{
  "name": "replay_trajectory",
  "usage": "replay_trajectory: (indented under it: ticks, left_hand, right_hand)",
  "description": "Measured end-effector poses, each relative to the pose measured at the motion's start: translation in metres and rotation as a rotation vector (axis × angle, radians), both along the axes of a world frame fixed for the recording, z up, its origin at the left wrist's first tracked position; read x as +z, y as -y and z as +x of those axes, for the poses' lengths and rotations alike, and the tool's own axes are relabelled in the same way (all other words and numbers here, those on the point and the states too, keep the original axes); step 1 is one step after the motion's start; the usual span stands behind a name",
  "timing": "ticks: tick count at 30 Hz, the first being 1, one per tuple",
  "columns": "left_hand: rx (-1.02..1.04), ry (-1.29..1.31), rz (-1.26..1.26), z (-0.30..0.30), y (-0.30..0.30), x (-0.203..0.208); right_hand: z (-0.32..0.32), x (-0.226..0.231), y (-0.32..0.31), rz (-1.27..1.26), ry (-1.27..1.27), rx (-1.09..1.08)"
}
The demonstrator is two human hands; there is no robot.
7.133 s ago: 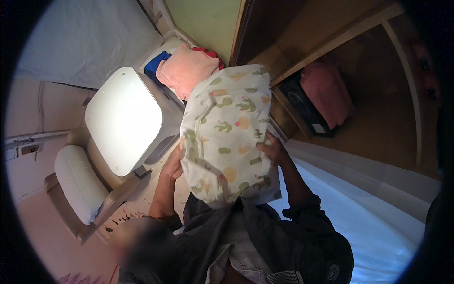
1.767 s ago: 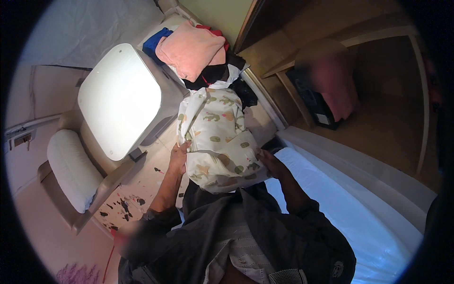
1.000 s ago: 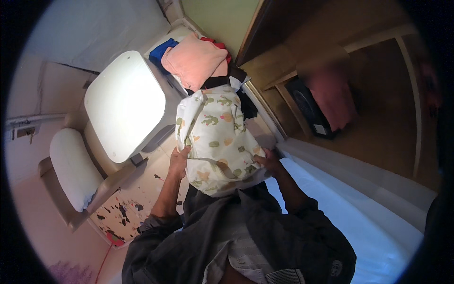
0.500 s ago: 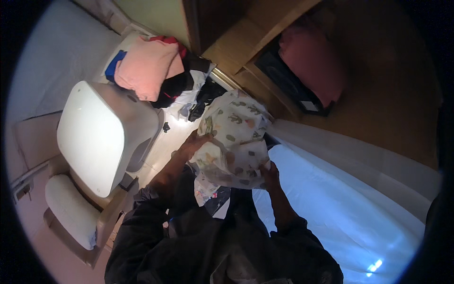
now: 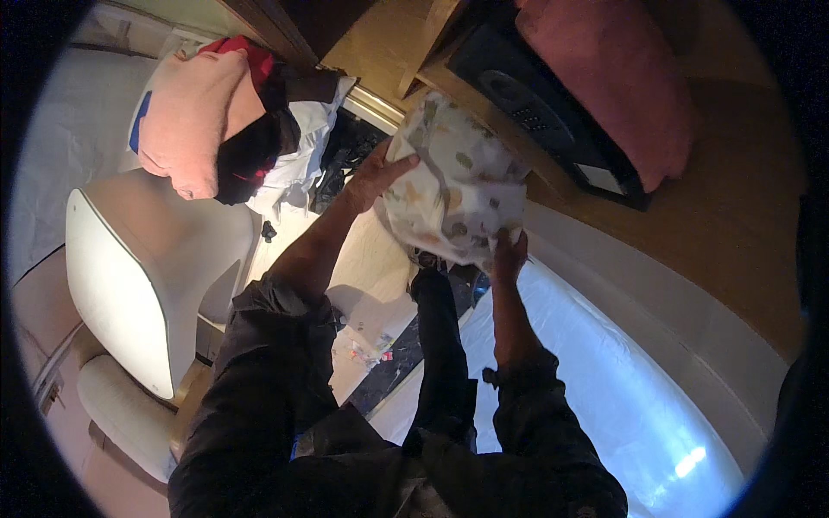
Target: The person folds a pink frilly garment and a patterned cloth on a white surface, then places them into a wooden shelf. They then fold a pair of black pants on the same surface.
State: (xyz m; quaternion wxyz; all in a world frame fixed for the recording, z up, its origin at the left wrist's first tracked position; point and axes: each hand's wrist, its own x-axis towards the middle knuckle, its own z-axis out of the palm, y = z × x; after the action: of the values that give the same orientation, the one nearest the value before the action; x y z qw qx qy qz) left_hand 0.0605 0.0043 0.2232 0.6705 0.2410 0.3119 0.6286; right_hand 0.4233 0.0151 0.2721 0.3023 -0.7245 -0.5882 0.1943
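A white folded cloth bundle with a green and tan plant print is held out in front of me by both hands. My left hand grips its left edge, the thumb lying on top and the other fingers mostly hidden beneath. At the near right corner, my right hand is closed on the cloth. The bundle is close to the wooden shelf unit, where a dark safe with a keypad stands. Folded pink fabric rests on the safe.
A pile of clothes topped by a peach cloth sits at the far left. Nearer stands a white curved chair-like piece. A bluish-lit, smooth white surface lies at the right. Small dark scraps are on the pale floor.
Both hands have carried the printed cloth bundle farther away, toward the shelf and safe. My view has shifted, and the clothes pile and white chair-like piece appear farther left.
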Motion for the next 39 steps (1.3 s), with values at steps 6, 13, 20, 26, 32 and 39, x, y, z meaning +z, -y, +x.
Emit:
replay_trajectory:
  ticks: [6, 13, 20, 26, 32, 39]
  left_hand:
    - [-0.057, 0.138, -0.067, -0.006, -0.071, -0.065]
    - [-0.081, 0.116, -0.257, 0.062, -0.153, -0.092]
    - [0.04, -0.085, 0.021, 0.1, -0.25, -0.141]
    - [0.331, -0.036, 0.552, 0.126, -0.336, -0.185]
    - [-0.094, -0.211, 0.182, 0.114, -0.256, -0.177]
    - [-0.209, -0.329, -0.297, 0.126, -0.04, -0.243]
  right_hand:
    - [-0.036, -0.034, -0.114, 0.24, -0.008, 0.111]
    - [-0.007, -0.086, -0.26, 0.082, -0.218, 0.056]
    - [-0.019, -0.07, -0.269, -0.198, -0.738, -0.285]
    - [-0.051, -0.111, -0.244, -0.318, -0.879, -0.02]
    - [0.0, -0.149, -0.361, -0.2, -0.652, 0.017]
    - [0.008, -0.195, -0.393, -0.481, -0.749, 0.112]
